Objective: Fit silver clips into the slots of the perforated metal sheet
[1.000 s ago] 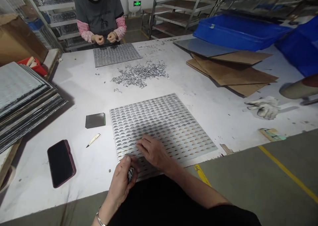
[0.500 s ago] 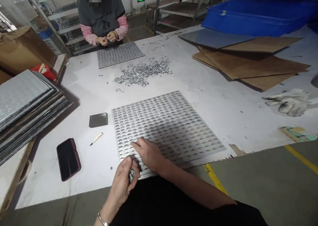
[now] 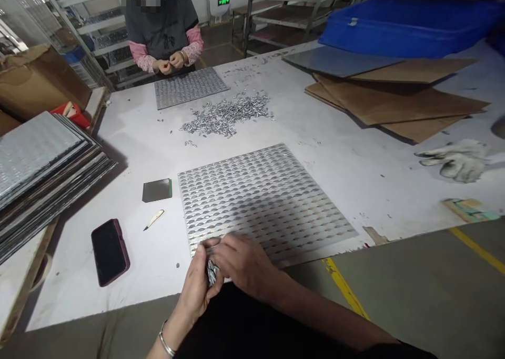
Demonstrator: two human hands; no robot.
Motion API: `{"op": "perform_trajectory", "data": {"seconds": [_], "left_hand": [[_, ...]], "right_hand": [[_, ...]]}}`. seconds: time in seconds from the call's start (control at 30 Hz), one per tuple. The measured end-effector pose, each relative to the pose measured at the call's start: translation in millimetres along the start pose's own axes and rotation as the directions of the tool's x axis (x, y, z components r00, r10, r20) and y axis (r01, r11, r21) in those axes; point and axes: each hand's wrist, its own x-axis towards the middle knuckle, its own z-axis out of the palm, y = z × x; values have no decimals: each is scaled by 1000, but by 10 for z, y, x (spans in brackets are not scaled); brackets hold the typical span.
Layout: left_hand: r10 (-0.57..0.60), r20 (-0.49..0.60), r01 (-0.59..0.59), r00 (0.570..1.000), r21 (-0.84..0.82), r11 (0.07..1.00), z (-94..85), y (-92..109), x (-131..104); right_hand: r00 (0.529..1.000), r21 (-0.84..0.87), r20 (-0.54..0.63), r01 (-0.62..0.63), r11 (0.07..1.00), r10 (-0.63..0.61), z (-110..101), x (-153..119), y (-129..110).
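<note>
A flat panel (image 3: 311, 211) with rows of leaf-shaped slots lies on the table in front of me. Its far and left rows show silvery pieces, while the near right rows look orange-brown at the slots. At the panel's near left corner, my left hand (image 3: 197, 280) is curled around a clutch of small silver leaf-shaped metal pieces (image 3: 212, 272). My right hand (image 3: 242, 261) meets it there, fingers bent together over those pieces; what its fingertips pinch is hidden. Beyond the panel lies a loose heap of the same metal pieces (image 3: 232, 112).
Left of the panel are a phone (image 3: 110, 252), a small knife (image 3: 153, 220) and a dark plate (image 3: 157, 190). Stacked panels (image 3: 43, 159) stand at the far left. Across the table a co-worker (image 3: 163, 32) handles something small above another panel (image 3: 191, 88). Cardboard sheets (image 3: 394, 103), a blue bin (image 3: 402, 30) and gloves (image 3: 457, 161) lie right.
My right hand has drawn back from the panel's slots to my left hand. The left hand has opened a little, so more of the metal pieces show.
</note>
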Motion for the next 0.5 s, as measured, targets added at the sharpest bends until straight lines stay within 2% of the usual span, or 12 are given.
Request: {"op": "perform_trajectory", "data": {"seconds": [0.1, 0.2, 0.27, 0.4, 0.5], "left_hand": [[-92, 32, 92, 995, -3, 996, 114, -58, 51], [-144, 93, 144, 985, 9, 990, 247, -106, 125], [-126, 136, 128, 983, -7, 992, 329, -112, 172], [-66, 187, 66, 980, 6, 998, 410, -86, 236], [-52, 226, 44, 973, 42, 998, 383, -78, 258]], "right_hand": [[1000, 30, 17, 3, 1000, -4, -53, -153, -43], [1000, 102, -20, -13, 995, 15, -106, -249, 31], [995, 186, -78, -42, 982, 57, -171, -292, 111], [957, 281, -157, -195, 940, 245, -326, -349, 235], [955, 290, -194, -162, 943, 224, -364, -374, 278]]}}
